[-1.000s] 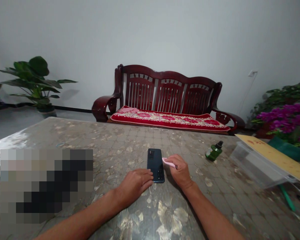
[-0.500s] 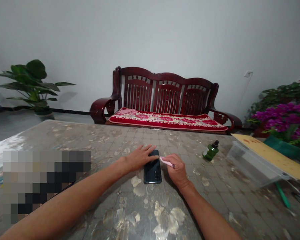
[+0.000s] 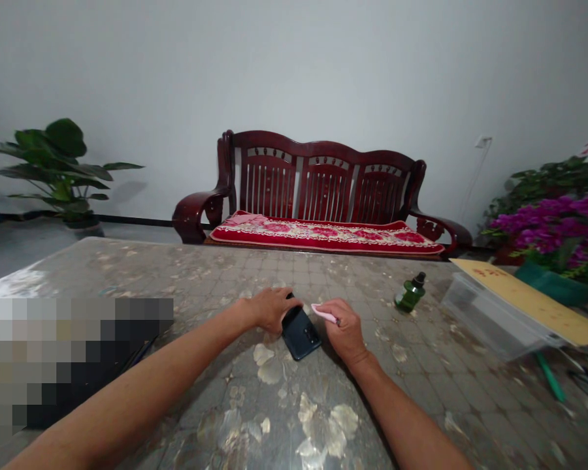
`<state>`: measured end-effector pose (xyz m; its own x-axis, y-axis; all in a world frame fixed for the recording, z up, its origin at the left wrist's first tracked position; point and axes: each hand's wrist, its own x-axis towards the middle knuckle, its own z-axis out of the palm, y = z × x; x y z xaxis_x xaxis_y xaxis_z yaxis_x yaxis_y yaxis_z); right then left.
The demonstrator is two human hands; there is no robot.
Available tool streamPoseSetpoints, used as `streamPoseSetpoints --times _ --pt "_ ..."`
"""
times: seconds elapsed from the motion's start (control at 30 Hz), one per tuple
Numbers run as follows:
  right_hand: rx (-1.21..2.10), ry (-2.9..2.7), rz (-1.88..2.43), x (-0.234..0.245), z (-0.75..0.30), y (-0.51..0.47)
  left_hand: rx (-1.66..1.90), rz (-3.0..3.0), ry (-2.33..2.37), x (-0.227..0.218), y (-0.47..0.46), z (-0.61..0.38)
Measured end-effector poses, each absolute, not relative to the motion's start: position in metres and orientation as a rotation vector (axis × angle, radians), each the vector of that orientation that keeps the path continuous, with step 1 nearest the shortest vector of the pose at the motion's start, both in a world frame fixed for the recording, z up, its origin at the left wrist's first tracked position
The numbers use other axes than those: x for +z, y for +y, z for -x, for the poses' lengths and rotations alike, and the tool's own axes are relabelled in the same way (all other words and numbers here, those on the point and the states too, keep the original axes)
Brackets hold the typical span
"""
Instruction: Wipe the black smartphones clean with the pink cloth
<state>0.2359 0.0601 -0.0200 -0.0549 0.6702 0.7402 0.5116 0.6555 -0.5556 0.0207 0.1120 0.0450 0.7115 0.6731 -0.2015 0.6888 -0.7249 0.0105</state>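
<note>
A dark smartphone (image 3: 301, 334) lies back side up on the patterned tablecloth, turned at an angle, its camera lenses toward the near right corner. My left hand (image 3: 273, 309) is closed around its far end, thumb and fingers on its edges. Just right of the phone, my right hand (image 3: 343, 326) is closed on a small pale pink cloth (image 3: 325, 314), which looks folded; most of it is hidden in the fingers. The cloth is apart from the phone. A green bottle with a black cap (image 3: 410, 294) stands beyond my right hand.
On the right of the table (image 3: 235, 378) are a clear plastic box (image 3: 494, 320) with a yellow board (image 3: 529, 303) on top, a green-handled tool (image 3: 550, 377) and purple flowers (image 3: 549, 225). A blurred-out dark item (image 3: 122, 352) lies left. A wooden bench (image 3: 323, 183) stands behind.
My left hand has gone from lying spread on the phone to gripping its far end. The phone has turned, its near end swinging right. My right hand keeps the pink cloth.
</note>
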Motion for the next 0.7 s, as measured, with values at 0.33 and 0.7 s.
streamPoseSetpoints --times 0.33,0.7 --pt "0.162 -1.746 0.999 -0.02 -0.237 0.059 0.063 -2.571 1.598 0.025 0.06 -0.01" --pt "-0.052 -1.957 1.206 -0.024 -0.258 0.057 0.41 -2.424 1.385 0.007 0.054 0.031"
